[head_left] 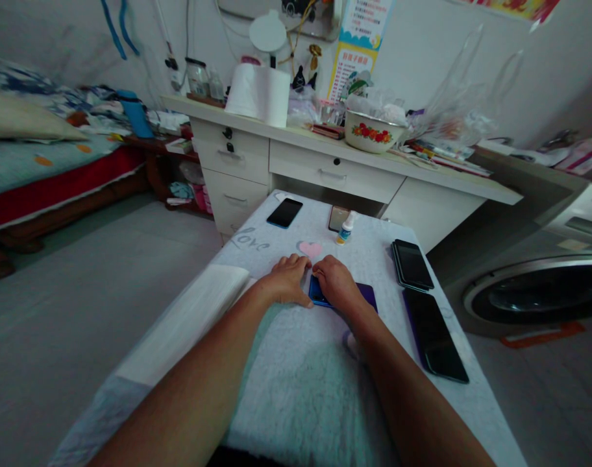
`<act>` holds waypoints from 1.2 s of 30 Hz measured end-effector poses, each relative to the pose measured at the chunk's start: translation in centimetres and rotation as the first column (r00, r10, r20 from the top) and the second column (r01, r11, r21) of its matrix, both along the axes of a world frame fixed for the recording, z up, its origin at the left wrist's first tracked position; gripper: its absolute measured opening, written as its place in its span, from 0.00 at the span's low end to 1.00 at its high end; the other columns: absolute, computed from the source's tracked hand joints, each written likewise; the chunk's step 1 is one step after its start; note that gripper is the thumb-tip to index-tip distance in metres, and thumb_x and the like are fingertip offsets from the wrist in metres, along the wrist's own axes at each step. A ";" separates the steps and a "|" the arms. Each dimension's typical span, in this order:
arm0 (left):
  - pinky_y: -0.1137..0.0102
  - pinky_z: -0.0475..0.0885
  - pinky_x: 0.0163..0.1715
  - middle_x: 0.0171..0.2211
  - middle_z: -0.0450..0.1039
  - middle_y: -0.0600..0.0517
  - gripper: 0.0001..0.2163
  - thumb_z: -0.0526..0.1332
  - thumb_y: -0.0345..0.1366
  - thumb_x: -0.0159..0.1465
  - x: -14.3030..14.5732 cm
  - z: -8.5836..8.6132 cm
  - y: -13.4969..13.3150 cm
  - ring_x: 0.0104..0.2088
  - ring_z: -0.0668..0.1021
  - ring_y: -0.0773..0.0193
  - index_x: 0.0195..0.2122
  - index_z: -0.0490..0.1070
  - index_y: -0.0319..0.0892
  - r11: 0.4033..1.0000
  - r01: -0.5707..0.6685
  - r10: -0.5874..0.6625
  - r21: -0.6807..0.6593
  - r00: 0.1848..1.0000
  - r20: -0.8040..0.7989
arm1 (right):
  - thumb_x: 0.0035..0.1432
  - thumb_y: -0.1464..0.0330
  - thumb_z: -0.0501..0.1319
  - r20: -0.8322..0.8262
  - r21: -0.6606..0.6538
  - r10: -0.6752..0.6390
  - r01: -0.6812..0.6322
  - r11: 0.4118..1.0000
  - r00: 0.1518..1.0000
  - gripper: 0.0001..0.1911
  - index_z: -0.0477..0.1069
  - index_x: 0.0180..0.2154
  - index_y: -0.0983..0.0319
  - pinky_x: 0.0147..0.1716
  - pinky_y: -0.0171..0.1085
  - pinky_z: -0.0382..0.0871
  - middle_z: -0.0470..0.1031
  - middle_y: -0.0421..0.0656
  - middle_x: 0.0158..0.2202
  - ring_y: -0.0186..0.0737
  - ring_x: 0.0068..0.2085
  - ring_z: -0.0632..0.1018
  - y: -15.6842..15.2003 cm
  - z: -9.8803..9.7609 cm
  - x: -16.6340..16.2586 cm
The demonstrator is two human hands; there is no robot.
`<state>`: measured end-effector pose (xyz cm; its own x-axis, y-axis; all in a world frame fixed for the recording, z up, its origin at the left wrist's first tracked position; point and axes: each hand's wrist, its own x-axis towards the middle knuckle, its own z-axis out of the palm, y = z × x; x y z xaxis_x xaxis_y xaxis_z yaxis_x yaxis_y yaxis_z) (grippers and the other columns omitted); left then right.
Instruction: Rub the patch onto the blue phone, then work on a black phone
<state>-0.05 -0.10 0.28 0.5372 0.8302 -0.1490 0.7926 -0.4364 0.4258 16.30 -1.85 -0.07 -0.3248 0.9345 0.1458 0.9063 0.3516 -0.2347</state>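
A blue phone (318, 293) lies face-down in the middle of the cloth-covered table (286, 383). My right hand (339, 283) rests on top of it with the fingers curled over its far edge. My left hand (290, 280) lies next to the phone's left end, knuckles bent, thumb touching the phone's corner. A purple edge (368, 293) shows under my right wrist, belonging to the phone or a case. A small white spray bottle (345, 228) with a blue label stands beyond my hands, beside a pink heart (310, 248) printed on the cloth.
Two black phones (413, 264) (435, 334) lie along the table's right side, another black phone (285, 213) and a grey one (337, 218) at the far end. A white desk (325, 155) with a floral bowl (372, 131) stands behind, a washing machine (544, 285) right, a bed (43, 168) left.
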 end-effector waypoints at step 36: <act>0.62 0.63 0.52 0.52 0.61 0.48 0.35 0.68 0.50 0.42 -0.1 0.2 -0.1 0.54 0.64 0.50 0.50 0.60 0.47 1.000 0.008 -0.008 -0.009 1.000 0.007 | 0.59 0.77 0.54 -0.114 -0.069 0.161 -0.169 0.983 0.980 0.11 0.75 0.35 0.67 0.41 0.33 0.62 0.68 0.45 0.37 0.35 0.38 0.70 -2.0 1.5 -0.7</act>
